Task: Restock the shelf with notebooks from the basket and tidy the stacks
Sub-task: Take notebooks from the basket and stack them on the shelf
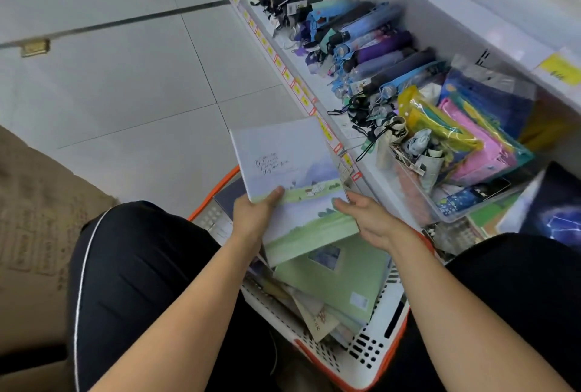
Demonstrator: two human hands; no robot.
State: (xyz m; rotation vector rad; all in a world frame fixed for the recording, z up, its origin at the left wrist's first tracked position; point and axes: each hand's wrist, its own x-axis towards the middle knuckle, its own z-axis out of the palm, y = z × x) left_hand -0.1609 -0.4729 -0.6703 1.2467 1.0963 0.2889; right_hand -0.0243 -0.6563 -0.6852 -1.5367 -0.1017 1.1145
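Observation:
I hold two pale landscape-cover notebooks above the basket. My left hand (253, 218) grips the near left edge of the upper notebook (283, 159), thumb on its cover. My right hand (367, 218) holds the right edge of the lower notebook (314, 228), fingers curled under it. The white basket with an orange rim (374, 357) sits between my knees. It holds a green notebook (339, 288) on top of several more. On the low shelf at the far right lies a dark starry notebook (559, 209).
The white shelf (352, 127) runs along the right, with rows of folded umbrellas (371, 48) and a clear bin (446, 184) of coloured packets. Yellow price tags line its front edge. Tiled floor (125, 77) lies to the left and a brown mat (34, 225) beside my left knee.

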